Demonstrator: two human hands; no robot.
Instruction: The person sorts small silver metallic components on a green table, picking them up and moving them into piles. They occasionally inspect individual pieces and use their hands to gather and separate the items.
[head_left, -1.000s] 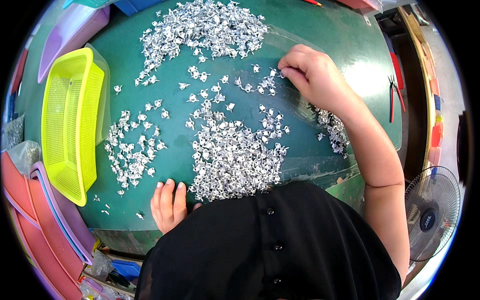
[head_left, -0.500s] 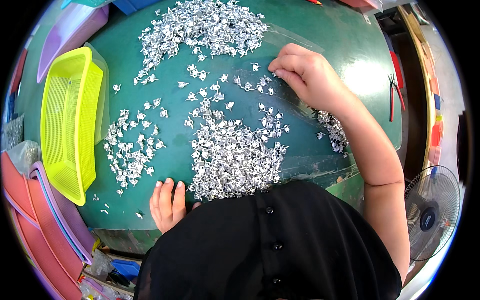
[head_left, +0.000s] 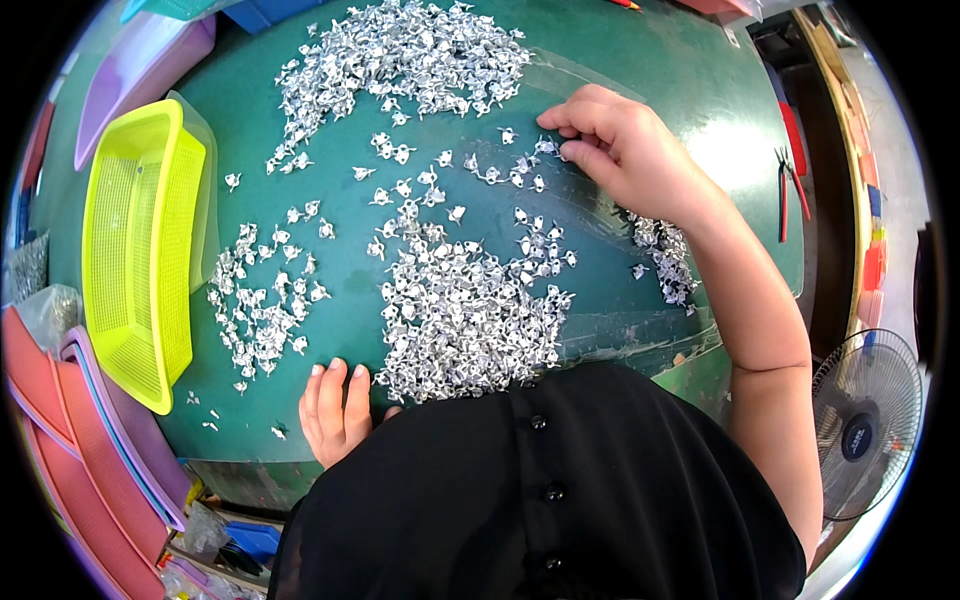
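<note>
Several small silver metal parts lie scattered over a green table. A big heap sits at the far side, a dense pile lies close to me, and a looser patch is at the left. My right hand reaches out to the far right, fingertips pinched on a small part in a thin row of parts. My left hand rests flat at the near table edge, fingers together, holding nothing, just left of the dense pile. A black buttoned top hides my left forearm.
A yellow mesh basket stands along the left side. Pink and purple trays are stacked at the lower left. Red-handled pliers lie at the right edge, a fan stands below right, and a clear plastic sheet covers the table's right part.
My right hand has slid leftward and slightly farther away along the row of parts. My left hand has stayed in place.
</note>
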